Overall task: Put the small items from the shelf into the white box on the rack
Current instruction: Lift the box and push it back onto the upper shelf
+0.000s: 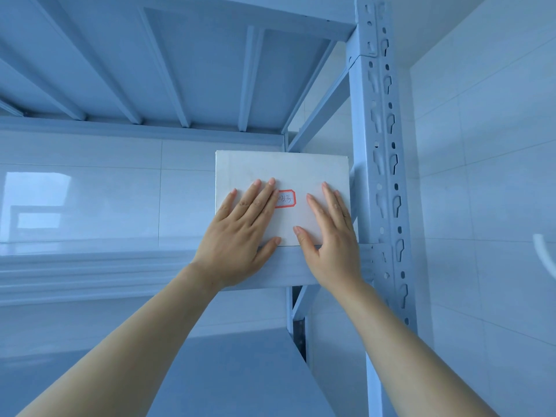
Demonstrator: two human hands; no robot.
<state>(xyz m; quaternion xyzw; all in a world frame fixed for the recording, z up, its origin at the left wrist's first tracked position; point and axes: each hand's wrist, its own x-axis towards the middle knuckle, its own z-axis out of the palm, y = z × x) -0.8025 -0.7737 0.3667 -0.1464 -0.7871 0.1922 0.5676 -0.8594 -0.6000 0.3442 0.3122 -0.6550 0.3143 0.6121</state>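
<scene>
The white box (282, 168) stands on an upper shelf of the blue metal rack, pushed to the right end beside the upright post. Its front face carries a small red-bordered label (285, 199) with handwriting. My left hand (237, 236) lies flat on the left part of that face, fingers spread and pointing up. On the right part of the face my right hand (329, 239) presses flat in the same way. Neither hand holds anything. No small items are visible; the inside of the box is hidden.
The rack's perforated upright post (382, 152) rises just right of the box. The shelf's front beam (120, 266) runs left from under the box. A lower shelf (240, 371) sits below. Another shelf's ribbed underside (150, 70) is overhead. White tiled walls stand behind and right.
</scene>
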